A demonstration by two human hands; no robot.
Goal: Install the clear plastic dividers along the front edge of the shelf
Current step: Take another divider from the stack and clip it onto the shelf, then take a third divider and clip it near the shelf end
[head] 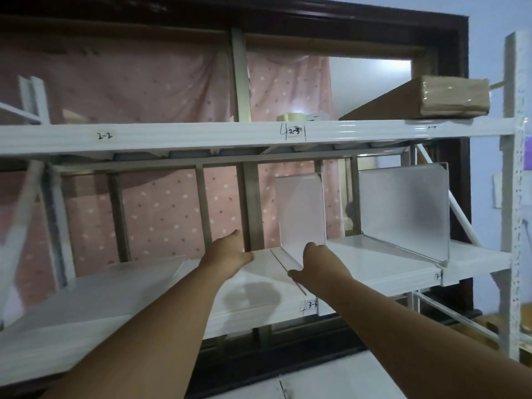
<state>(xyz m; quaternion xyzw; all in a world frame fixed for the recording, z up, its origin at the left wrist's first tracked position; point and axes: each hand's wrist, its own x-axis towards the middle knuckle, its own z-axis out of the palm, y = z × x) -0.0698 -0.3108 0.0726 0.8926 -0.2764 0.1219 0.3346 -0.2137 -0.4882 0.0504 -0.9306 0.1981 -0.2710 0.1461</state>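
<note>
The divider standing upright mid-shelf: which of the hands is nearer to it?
Right. The right hand is at the front lower edge of the upright divider, apparently touching it; the left hand lies flat on the shelf to its left, apart.

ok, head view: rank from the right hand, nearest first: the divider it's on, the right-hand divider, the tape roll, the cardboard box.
From the right hand:
1. Middle divider, under the hand.
2. Right divider, same shelf, to the right.
3. Tape roll, upper shelf, above.
4. Cardboard box, upper shelf, far right.

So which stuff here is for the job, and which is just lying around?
For the job: middle divider, right divider, flat sheet, shelf, left hand, right hand.
Lying about: tape roll, wrapped box, pink curtain.
</note>
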